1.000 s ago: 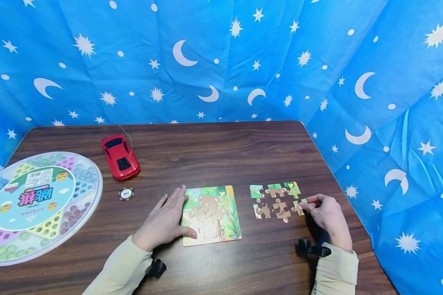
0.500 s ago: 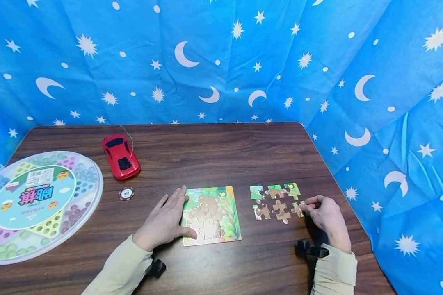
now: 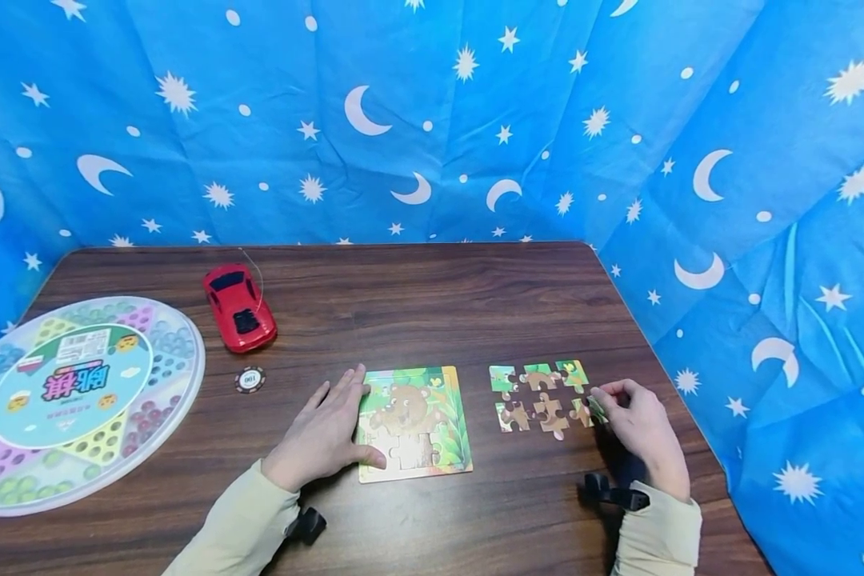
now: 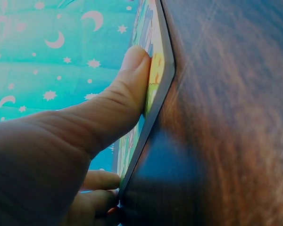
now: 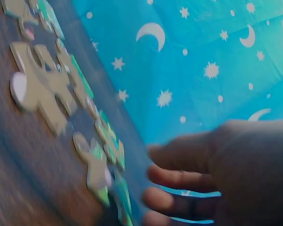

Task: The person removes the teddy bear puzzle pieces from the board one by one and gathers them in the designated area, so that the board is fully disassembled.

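Head view shows very little has changed in the last second. The left hand still lies flat on the left edge of the puzzle board, low in the middle of the frame, fingers straight and a bit spread, thumb pressing the board's near left corner. The right hand has stayed at the right end of the loose puzzle pieces, lower right of the frame, fingers curled. It pinches one puzzle piece, which now looks a little tipped, so I think it is just coming up off the table.

The right wrist view is blurry, and the grip on the piece is hard to see there. In the left wrist view the thumb hides most of the board. White gaps show in the board's bottom row.
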